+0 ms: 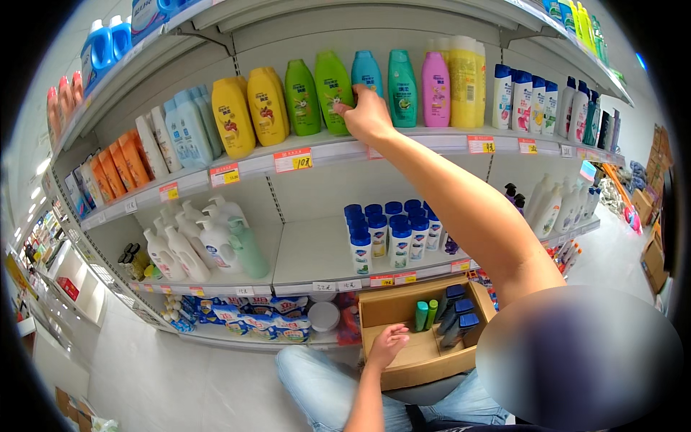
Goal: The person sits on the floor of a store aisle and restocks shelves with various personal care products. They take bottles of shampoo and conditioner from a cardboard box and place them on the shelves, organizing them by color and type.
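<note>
My right hand (370, 114) is up at the middle shelf. Its thumb lies against the lower front of a bright green shampoo bottle (330, 81), while its fingers overlap a blue shampoo bottle (365, 67); whether they grip either one is hidden. A darker green bottle (303, 97) stands to the left, a teal bottle (402, 89) to the right. Low down, my left hand (390, 345) hovers over the near left part of an open cardboard box (418, 375), empty, fingers slightly parted. Inside the box are a small teal bottle (421, 316), a small green one (432, 314) and several dark blue-capped bottles (456, 324).
Yellow bottles (233, 119), a pink bottle (436, 89) and white blue-capped bottles (502, 97) share the shelf. Below stand body-wash bottles (400, 248) and white pump bottles (216, 243). The shelf edge (340, 154) carries price tags. A blurred patch covers the lower right.
</note>
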Demonstrator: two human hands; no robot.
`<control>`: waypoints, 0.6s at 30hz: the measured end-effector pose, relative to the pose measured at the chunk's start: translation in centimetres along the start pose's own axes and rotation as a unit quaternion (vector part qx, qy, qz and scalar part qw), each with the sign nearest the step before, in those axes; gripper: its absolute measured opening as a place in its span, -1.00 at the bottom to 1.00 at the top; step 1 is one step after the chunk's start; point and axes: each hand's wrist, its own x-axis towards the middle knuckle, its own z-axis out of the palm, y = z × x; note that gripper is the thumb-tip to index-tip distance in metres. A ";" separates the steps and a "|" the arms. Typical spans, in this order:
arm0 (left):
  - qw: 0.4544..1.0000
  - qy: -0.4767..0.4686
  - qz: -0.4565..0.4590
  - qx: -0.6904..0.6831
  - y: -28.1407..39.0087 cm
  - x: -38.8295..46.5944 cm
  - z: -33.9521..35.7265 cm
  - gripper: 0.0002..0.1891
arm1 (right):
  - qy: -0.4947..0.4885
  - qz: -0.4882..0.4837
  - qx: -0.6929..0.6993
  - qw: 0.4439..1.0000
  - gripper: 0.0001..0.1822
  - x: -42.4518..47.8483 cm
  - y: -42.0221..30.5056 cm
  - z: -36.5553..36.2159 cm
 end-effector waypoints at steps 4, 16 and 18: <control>1.000 0.001 -0.007 0.012 -0.1 -0.1 -0.1 -0.45 | -0.030 0.032 -0.024 0.999 -0.55 0.0 -0.2 0.1; 0.999 0.008 -0.005 0.035 0.3 -0.2 0.1 -0.48 | 0.007 -0.075 -0.128 0.989 -0.53 -0.8 0.4 -1.1; 0.999 0.008 -0.006 0.041 0.3 -0.2 0.1 -0.48 | -0.024 -0.047 -0.145 0.988 -0.55 -0.8 0.1 -1.2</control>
